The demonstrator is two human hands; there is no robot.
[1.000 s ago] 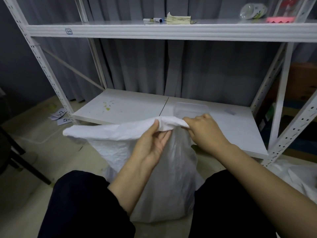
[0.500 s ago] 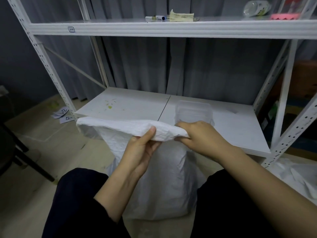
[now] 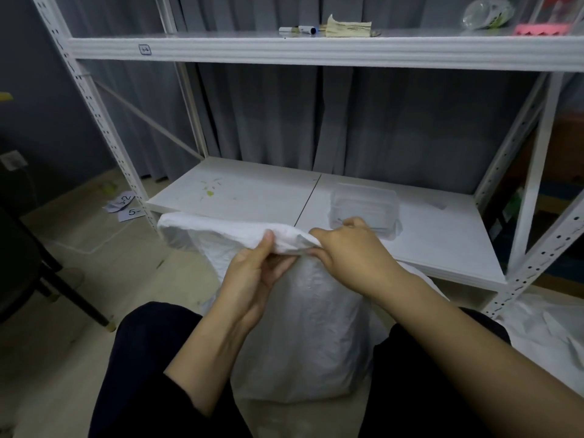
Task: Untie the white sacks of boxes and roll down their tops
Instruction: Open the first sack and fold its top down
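Head view: left hand (image 3: 252, 273) and right hand (image 3: 350, 245) both pinch the folded top of the white sack (image 3: 297, 327) between the knees. Likely holding the edge taut to roll it down.

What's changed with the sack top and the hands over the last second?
The flap of the white sack has come down to lie flatter and lower, drawn out leftward. The left hand has shifted lower along it and the right hand pinches its end. Both hands kept hold; the clear container on the lower shelf stayed put.
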